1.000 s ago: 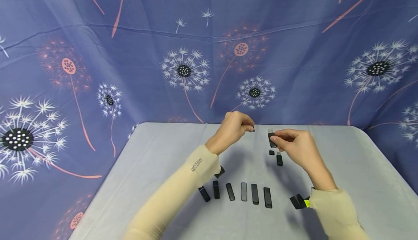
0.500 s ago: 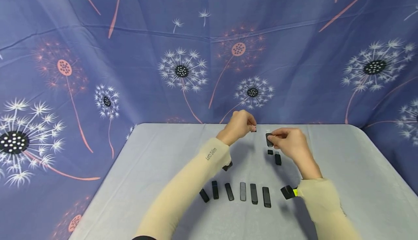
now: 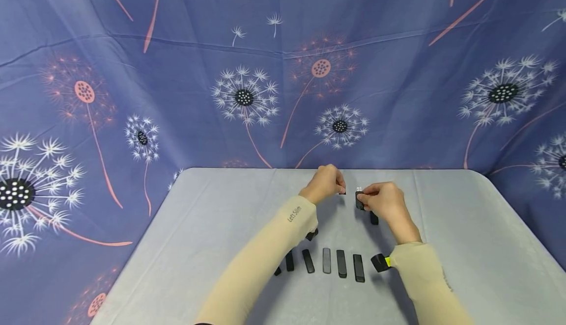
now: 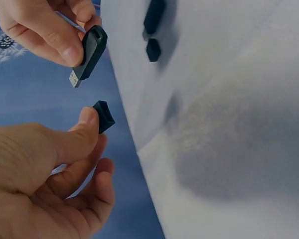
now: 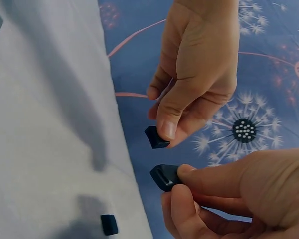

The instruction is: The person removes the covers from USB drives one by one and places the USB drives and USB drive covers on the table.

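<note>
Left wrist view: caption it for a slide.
Left hand pinching a small, angular black cap, apart from the black, flat USB stick with bare metal plug held by the right hand.

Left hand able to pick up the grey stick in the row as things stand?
Probably not: the left hand pinches a small black cap, though nothing covers the grey stick.

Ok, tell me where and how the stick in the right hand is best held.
Probably pinch the stick by its dark body, from the right: the metal plug juts bare at one end, the body leaves the fingers room, and the left hand holds a cap opposite.
</note>
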The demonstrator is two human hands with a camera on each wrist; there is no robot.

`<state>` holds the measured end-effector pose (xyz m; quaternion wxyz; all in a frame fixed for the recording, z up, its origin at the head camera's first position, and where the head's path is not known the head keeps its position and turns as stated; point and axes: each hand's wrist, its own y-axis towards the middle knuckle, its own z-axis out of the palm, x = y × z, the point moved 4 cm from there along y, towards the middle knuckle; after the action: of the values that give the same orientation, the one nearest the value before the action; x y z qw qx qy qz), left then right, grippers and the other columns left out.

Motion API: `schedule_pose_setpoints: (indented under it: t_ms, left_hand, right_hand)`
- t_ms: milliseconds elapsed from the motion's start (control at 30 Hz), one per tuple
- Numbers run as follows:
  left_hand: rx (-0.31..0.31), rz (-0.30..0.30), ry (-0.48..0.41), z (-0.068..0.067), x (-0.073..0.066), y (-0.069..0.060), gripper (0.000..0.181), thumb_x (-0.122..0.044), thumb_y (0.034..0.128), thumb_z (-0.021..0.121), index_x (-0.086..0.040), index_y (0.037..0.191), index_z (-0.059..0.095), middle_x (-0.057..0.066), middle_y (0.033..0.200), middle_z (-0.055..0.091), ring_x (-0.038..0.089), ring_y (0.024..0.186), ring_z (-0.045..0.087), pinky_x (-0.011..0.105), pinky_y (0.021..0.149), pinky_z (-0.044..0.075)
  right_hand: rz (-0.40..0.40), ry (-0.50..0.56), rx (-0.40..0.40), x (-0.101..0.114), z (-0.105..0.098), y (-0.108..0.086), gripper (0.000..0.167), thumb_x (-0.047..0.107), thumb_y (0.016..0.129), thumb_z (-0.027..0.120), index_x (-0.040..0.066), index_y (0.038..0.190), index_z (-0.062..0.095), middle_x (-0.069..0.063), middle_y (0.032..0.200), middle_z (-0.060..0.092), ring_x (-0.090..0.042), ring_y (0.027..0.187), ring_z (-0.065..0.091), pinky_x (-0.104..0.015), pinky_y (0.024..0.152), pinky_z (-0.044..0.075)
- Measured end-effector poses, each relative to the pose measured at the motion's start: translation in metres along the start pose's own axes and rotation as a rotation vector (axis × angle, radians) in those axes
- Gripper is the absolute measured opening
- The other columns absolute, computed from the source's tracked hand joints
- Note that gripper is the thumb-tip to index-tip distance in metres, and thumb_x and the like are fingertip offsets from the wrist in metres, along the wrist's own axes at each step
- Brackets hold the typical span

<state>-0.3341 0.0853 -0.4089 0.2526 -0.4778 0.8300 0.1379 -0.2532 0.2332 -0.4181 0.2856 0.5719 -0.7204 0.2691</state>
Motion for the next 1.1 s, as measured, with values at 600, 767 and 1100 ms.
schedule_pose_setpoints:
  t_ms: [600,767,1100]
  left_hand:
    - [0.030,-0.010,0.093,0.029,0.005,0.006,0.009,-0.017,0.0845,0.087,-0.017,0.077,0.081,-0.009,0.071,0.074,0.006,0.062,0.058,0.015,0.057,0.044]
    - [0.041,-0.011,0.103,0.032,0.004,0.006,0.008,-0.016,0.0843,0.087,-0.017,0.078,0.081,-0.009,0.073,0.074,0.006,0.063,0.058,0.015,0.058,0.045]
    - [0.050,-0.024,0.144,0.037,0.001,0.008,0.009,-0.017,0.0853,0.086,-0.017,0.078,0.080,-0.010,0.077,0.074,0.005,0.063,0.059,0.015,0.057,0.046]
  right_hand:
    - [0.036,-0.020,0.010,-0.018,0.018,0.005,0.021,0.012,0.093,0.077,-0.006,0.103,0.076,-0.009,0.074,0.076,-0.016,0.063,0.073,-0.034,0.059,0.057]
    - [0.041,-0.015,0.020,-0.021,0.020,0.007,0.019,0.011,0.093,0.077,-0.007,0.100,0.076,-0.011,0.077,0.076,-0.015,0.063,0.073,-0.033,0.057,0.056]
    - [0.047,-0.010,0.037,-0.026,0.027,0.008,0.018,0.008,0.092,0.077,-0.008,0.099,0.076,-0.022,0.091,0.076,-0.016,0.063,0.074,-0.029,0.055,0.058]
